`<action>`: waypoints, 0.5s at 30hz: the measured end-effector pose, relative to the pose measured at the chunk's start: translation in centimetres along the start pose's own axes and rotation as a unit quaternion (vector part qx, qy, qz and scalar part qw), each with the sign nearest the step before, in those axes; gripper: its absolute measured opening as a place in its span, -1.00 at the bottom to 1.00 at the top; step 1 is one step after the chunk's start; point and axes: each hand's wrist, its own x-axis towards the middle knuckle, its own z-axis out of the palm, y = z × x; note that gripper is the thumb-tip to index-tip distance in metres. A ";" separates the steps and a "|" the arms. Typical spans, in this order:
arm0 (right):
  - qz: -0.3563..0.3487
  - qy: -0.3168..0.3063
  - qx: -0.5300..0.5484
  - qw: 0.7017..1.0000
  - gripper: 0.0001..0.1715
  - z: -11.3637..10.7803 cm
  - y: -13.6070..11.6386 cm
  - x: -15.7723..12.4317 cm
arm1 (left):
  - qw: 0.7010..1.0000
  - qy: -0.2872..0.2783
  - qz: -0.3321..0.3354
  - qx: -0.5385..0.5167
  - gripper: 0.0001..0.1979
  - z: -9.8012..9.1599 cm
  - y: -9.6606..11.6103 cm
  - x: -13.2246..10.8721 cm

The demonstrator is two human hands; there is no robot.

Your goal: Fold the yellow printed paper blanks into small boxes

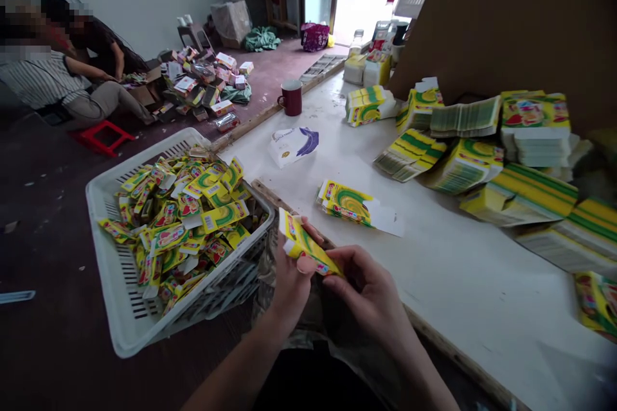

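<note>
Between my two hands, over the table's near edge, is a small yellow and green cardboard box (pixel 308 247), tilted, with a white flap at its upper left end. My left hand (pixel 292 279) grips it along the side, thumb on the near face. The fingers of my right hand (pixel 364 276) pinch its lower right end. Just beyond lies a small stack of flat yellow cartons (pixel 347 202) on the white table (pixel 463 282). To the left, a white plastic basket (pixel 103 257) is heaped with folded yellow boxes (pixel 193 205).
Bundles of flat cartons (pixel 463 112) line the table's right side. A tissue pack (pixel 294 144) and a dark red mug (pixel 291 99) stand farther back. Beyond the basket are a red stool (pixel 103 135), a pile of boxes (pixel 207 80) and two people (pixel 62 70) sitting low.
</note>
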 end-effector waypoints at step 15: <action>-0.264 0.047 -0.366 0.891 -0.69 -5.1 0.0 0.7 | 0.983 -0.112 0.088 0.118 0.07 -3.8 4.0 2.2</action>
